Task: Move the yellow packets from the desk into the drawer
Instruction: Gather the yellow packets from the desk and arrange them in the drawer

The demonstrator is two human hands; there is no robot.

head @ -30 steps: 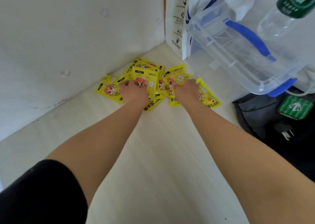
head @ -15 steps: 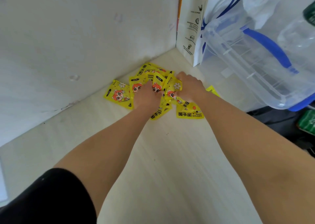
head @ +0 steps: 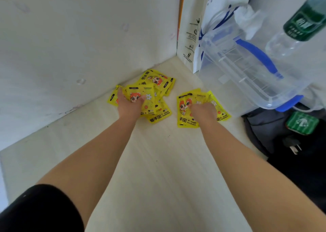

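Yellow foil hand-warmer packets (head: 155,83) lay in two clusters on the pale wooden desk (head: 158,170), near its back corner. The larger cluster was gripped by the left hand (head: 129,106); the smaller (a few packets, well apart) was clenched by the right hand (head: 203,111). A clear plastic lidded box (head: 247,76) stood beside them.

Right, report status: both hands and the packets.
Left hand gripping the larger bunch of yellow packets by the wall. Right hand closed on the smaller bunch. All still on the desk. No drawer in view.
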